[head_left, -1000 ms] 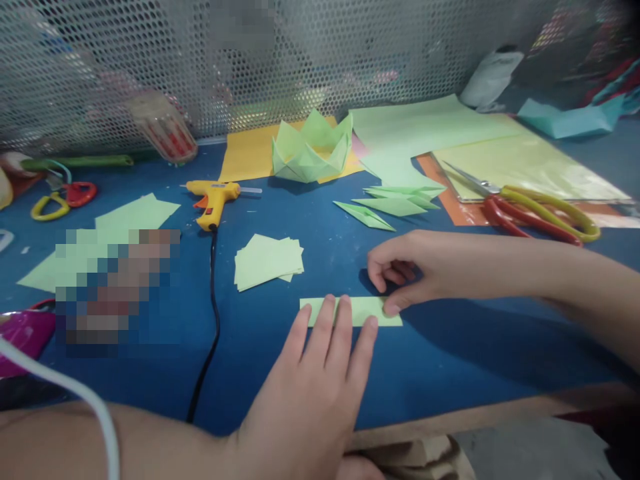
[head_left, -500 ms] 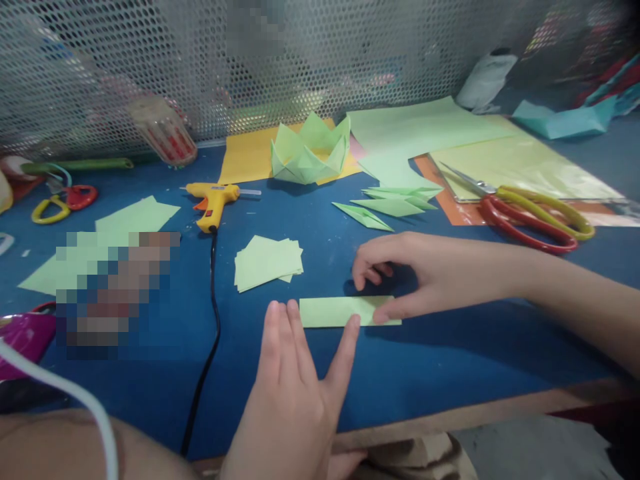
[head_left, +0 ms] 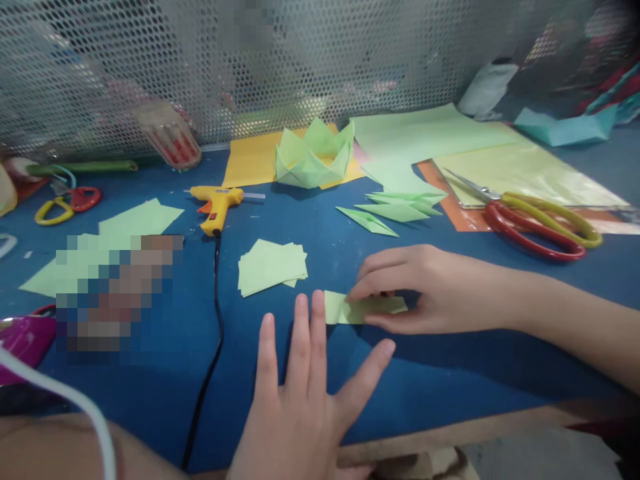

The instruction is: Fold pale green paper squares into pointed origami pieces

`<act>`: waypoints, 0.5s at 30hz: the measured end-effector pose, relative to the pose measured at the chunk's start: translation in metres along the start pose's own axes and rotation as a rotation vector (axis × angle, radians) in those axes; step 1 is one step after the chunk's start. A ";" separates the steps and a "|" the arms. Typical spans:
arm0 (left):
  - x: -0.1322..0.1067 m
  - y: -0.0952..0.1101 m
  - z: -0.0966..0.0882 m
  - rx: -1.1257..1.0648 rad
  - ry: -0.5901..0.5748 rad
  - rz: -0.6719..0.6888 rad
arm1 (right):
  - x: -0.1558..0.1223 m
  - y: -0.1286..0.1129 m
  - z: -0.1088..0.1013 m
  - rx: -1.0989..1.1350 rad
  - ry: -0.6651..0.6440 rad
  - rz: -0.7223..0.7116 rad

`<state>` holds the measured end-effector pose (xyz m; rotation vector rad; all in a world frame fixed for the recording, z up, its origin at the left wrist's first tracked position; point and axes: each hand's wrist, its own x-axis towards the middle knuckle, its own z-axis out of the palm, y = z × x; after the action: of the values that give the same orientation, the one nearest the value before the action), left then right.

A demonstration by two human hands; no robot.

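Note:
A folded light-green paper strip (head_left: 334, 308) lies on the blue table (head_left: 430, 387). My right hand (head_left: 405, 287) reaches over it from the right, with thumb and fingers pinching the strip along its long edges; part of the paper is hidden beneath. My left hand (head_left: 305, 380) lies flat with fingers spread, the fingertips at the strip's left end. Just behind my left fingertips is a loose stack of small green paper pieces (head_left: 273, 267). Pointed folded green papers (head_left: 395, 208) lie farther back. A green paper lotus cup (head_left: 315, 157) stands behind these.
A yellow glue gun (head_left: 219, 203) trails a black cord (head_left: 219, 320) toward the front edge. Large scissors (head_left: 540, 223) rest at right on wrapped paper (head_left: 530, 173). Small scissors (head_left: 65, 203) and green sheets (head_left: 143, 217) lie left. Perforated metal mesh (head_left: 300, 60) closes the back.
My right hand has moved in and closed on the strip, its fingers coming down onto the paper. My left fingers have spread wider, and the thumb has come off the strip.

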<state>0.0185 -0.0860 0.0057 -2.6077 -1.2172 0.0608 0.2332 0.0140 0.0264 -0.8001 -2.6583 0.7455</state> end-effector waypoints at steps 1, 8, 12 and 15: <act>0.000 0.000 0.001 -0.013 0.009 0.001 | 0.000 0.000 0.000 0.015 0.000 0.019; 0.000 -0.002 0.006 0.014 -0.021 0.068 | 0.004 -0.003 0.011 -0.039 0.095 0.046; 0.000 -0.001 0.004 0.015 -0.046 0.077 | 0.006 -0.004 0.016 -0.110 0.084 0.031; 0.000 0.000 0.003 0.015 -0.039 0.065 | 0.006 -0.006 0.015 -0.072 0.087 0.028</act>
<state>0.0179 -0.0852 0.0028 -2.6445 -1.1402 0.1331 0.2203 0.0076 0.0179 -0.8694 -2.6148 0.6099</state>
